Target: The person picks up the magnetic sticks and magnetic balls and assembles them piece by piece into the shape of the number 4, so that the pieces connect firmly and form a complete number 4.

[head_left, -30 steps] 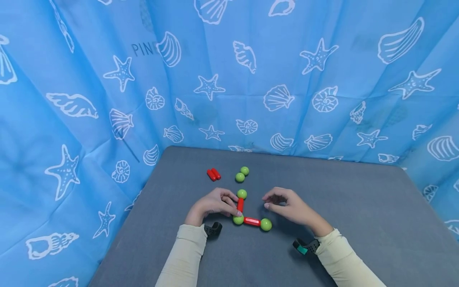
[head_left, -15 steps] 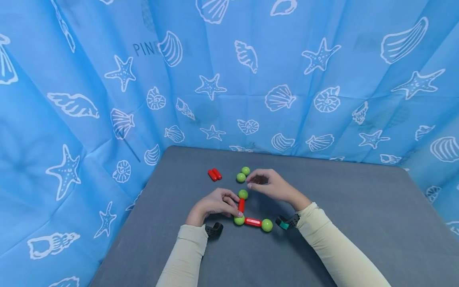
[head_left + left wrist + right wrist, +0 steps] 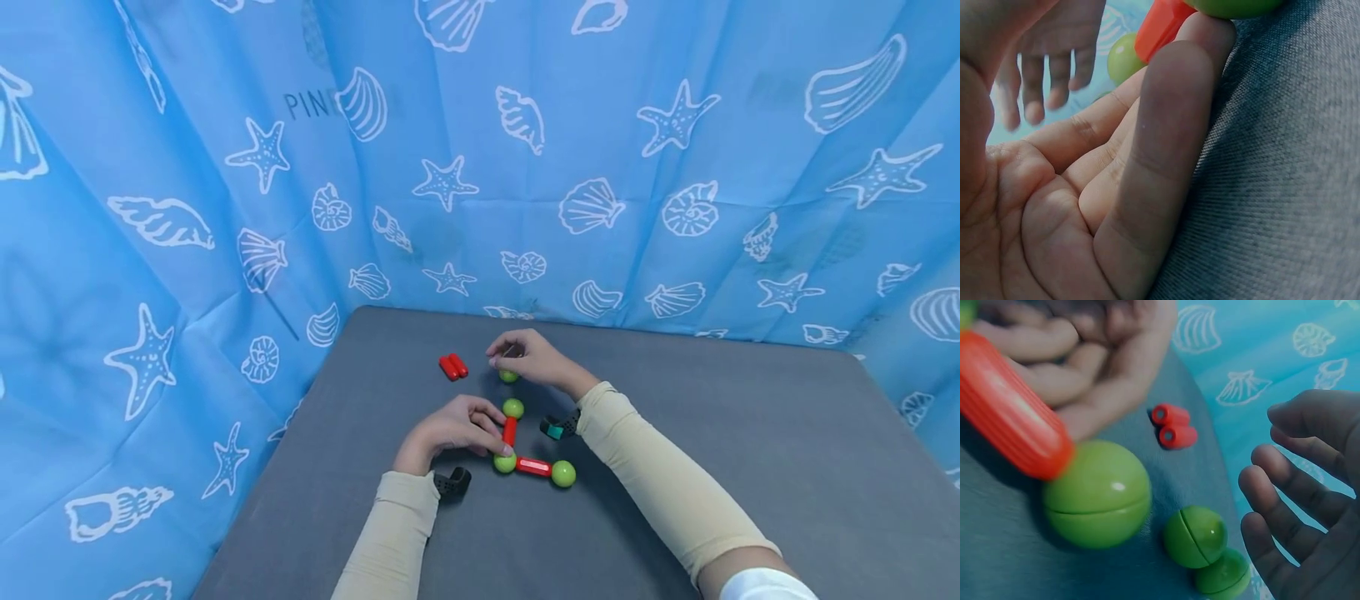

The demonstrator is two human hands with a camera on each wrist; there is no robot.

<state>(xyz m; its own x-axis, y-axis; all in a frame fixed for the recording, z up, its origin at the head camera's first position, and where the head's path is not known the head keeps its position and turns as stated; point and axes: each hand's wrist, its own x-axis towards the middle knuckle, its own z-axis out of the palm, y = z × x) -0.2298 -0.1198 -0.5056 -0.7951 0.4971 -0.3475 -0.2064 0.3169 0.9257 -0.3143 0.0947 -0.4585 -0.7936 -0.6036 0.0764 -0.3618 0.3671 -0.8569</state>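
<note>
Right hand (image 3: 534, 357) has advanced toward tabletop's far edge (image 3: 690, 346), parted fingers within reach of balls (image 3: 1194, 540), left hand (image 3: 453, 427) gripping assembly (image 3: 533, 466).

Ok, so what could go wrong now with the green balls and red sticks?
Two things, maybe. The right hand is reaching over two loose green balls. They are round and very close together, so bumping one could send the other rolling across the table. Also, the left hand holds the joined shape near its corner ball. If that hand slips or pushes too hard, the shape might twist or come apart.
</note>
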